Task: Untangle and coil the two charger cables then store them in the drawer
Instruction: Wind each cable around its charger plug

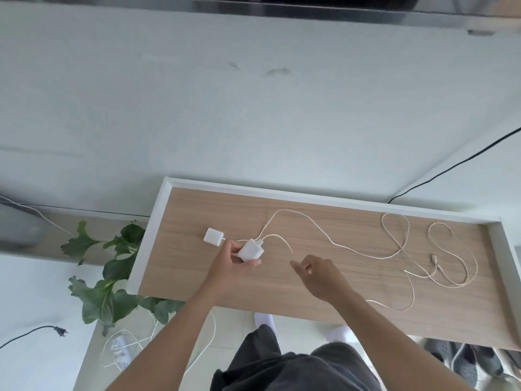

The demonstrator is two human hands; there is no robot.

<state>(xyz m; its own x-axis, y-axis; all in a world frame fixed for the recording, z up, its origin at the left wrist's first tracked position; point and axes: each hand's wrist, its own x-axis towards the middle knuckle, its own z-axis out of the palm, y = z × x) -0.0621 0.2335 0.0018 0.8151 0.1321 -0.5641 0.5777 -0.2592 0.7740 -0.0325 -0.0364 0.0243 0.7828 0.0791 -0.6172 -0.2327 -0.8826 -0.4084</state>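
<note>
White cords are sprawling in loose loops across a wood-grain table (pixel 197 277) as a person's left hand (pixel 228 266) is closing its fingers around one charger block (pixel 251 251), while the right hand (pixel 321 275) is hovering near the cable (pixel 363 251) with fingers loosely curled and holding nothing. Two blocks are showing, the second block (pixel 213 235) lying just beside the first, and two cables; both are looking light, limp and snag-prone, likely best gripped at the rigid block.

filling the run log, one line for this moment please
left hand holds charger plug | right hand empty, reaching to cable | second plug on table
</note>
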